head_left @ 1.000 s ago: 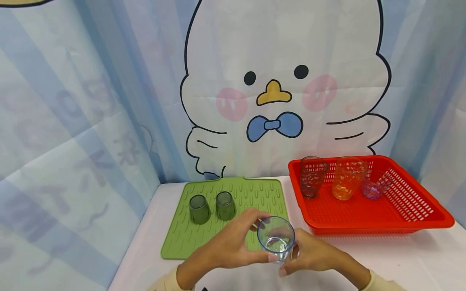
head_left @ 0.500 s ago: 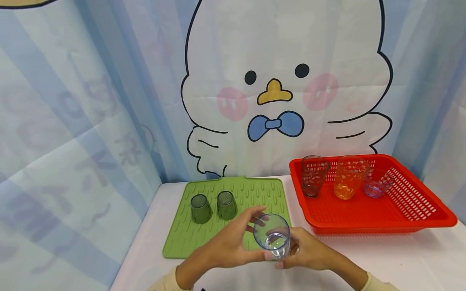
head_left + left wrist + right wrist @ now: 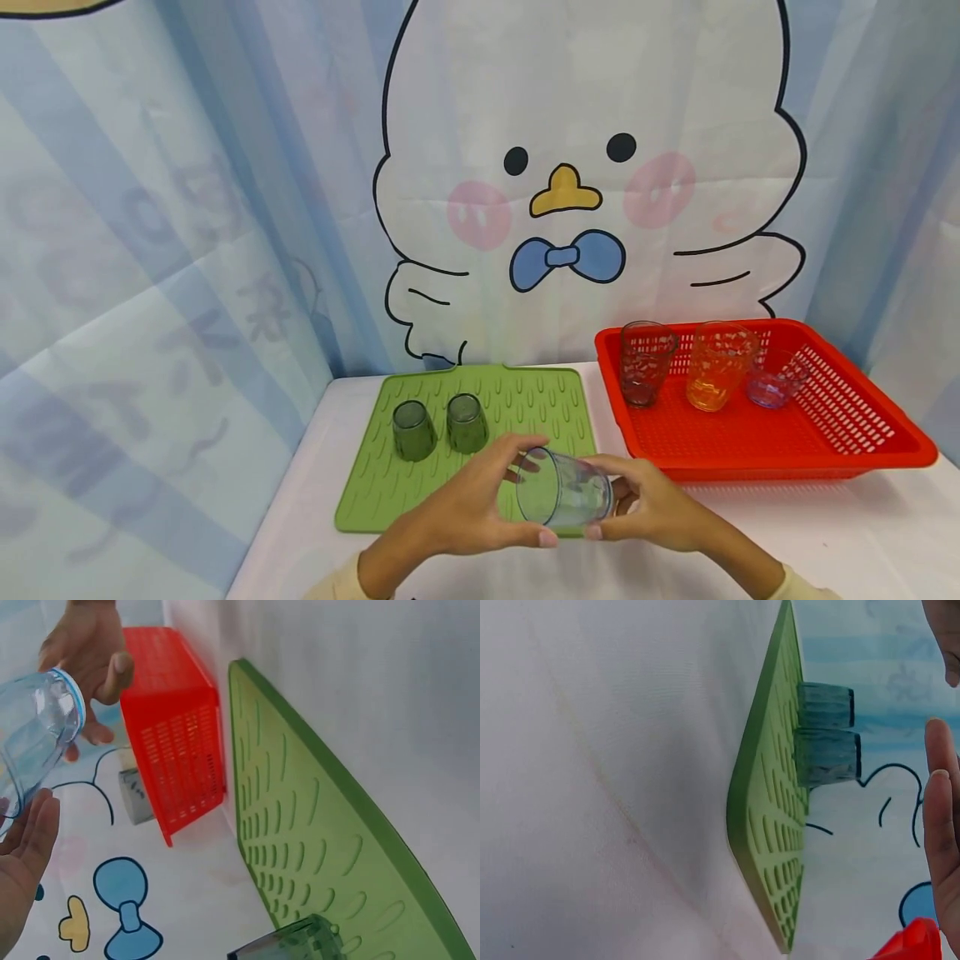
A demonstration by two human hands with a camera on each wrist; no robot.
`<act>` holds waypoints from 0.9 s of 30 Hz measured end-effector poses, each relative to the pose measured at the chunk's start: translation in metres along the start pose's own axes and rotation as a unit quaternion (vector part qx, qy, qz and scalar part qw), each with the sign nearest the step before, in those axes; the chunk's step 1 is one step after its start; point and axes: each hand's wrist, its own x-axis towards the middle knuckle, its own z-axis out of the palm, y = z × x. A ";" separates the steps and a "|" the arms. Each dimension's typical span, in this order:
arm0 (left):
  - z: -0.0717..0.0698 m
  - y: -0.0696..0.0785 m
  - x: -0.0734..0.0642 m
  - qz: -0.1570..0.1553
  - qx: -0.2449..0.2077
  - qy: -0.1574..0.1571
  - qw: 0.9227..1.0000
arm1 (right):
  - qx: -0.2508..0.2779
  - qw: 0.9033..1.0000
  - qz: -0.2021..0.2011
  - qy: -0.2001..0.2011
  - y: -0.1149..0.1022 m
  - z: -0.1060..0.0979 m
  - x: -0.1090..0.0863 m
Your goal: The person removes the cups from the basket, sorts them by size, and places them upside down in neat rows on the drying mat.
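A clear drinking glass with a bluish tint (image 3: 585, 493) lies sideways in the air between both hands, its mouth to the left. My left hand (image 3: 480, 500) holds it about the rim, fingertips over the top and thumb below. At the base end, my right hand (image 3: 660, 504) holds it with fingers above and thumb underneath. The left wrist view shows the base end of the glass (image 3: 64, 705) beside the right hand. Only some fingers (image 3: 939, 817) show at the edge of the right wrist view. Beneath and behind is a green drying mat (image 3: 536, 404).
Two dark tinted glasses (image 3: 414, 432) stand upside down on the mat's left half. To the right, a red plastic basket (image 3: 750, 473) contains a dark glass (image 3: 647, 371), an orange glass (image 3: 716, 371) and a low purple-tinted one (image 3: 777, 385). A printed curtain (image 3: 720, 100) hangs behind the table.
The glass has turned from nearly upright, mouth up toward the head camera, to sideways with its mouth left. My right hand has swung round with the base, slightly up and rightward.
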 end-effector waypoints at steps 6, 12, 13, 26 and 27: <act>0.002 -0.006 -0.001 -0.011 0.001 0.018 1.000 | 0.026 1.000 -0.011 0.013 -0.006 -0.004 -0.002; 0.003 -0.017 -0.003 -0.027 0.015 0.016 0.999 | 0.049 0.998 -0.036 0.033 -0.009 -0.001 -0.003; 0.004 -0.018 -0.003 -0.031 0.016 0.014 0.999 | 0.054 0.997 -0.034 0.035 -0.010 0.000 -0.003; -0.001 -0.035 -0.017 -0.055 0.021 -0.009 0.998 | 0.059 0.995 -0.038 0.069 -0.014 0.016 0.006; -0.003 -0.038 -0.018 -0.062 0.022 -0.011 0.998 | 0.054 0.995 -0.035 0.074 -0.014 0.016 0.006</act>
